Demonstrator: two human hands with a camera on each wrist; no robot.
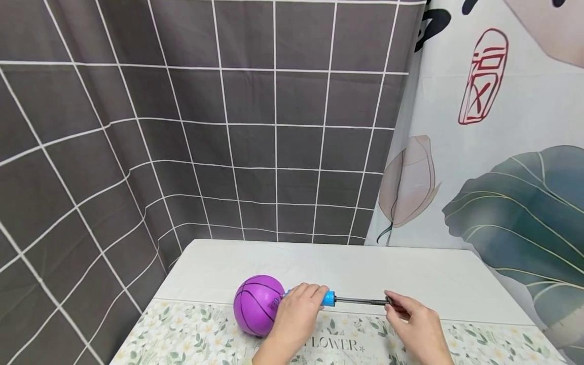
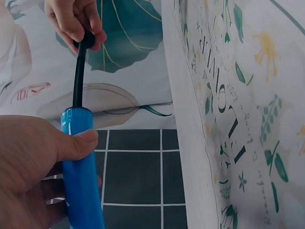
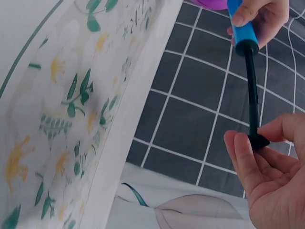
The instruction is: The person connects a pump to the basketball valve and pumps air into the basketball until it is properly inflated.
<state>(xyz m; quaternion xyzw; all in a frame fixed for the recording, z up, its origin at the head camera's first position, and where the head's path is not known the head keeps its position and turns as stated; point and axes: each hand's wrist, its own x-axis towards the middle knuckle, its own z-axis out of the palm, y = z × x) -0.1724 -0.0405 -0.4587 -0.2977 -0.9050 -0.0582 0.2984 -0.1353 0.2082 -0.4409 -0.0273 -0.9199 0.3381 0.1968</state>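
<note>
A blue hand pump with a black rod lies level between my two hands. My left hand grips its blue barrel, thumb laid along the side in the left wrist view. At the rod's far end, my right hand pinches the small black handle between thumb and fingers. Much of the rod is drawn out of the barrel. A purple ball with black basketball lines sits left of the left hand, the pump's near end right at its side; that joint is mostly hidden by the hand.
Beneath the hands is a table with a white, flower-printed cloth. A dark grey curtain with white grid lines hangs behind and to the left. A pale cloth printed with leaves hangs at the right.
</note>
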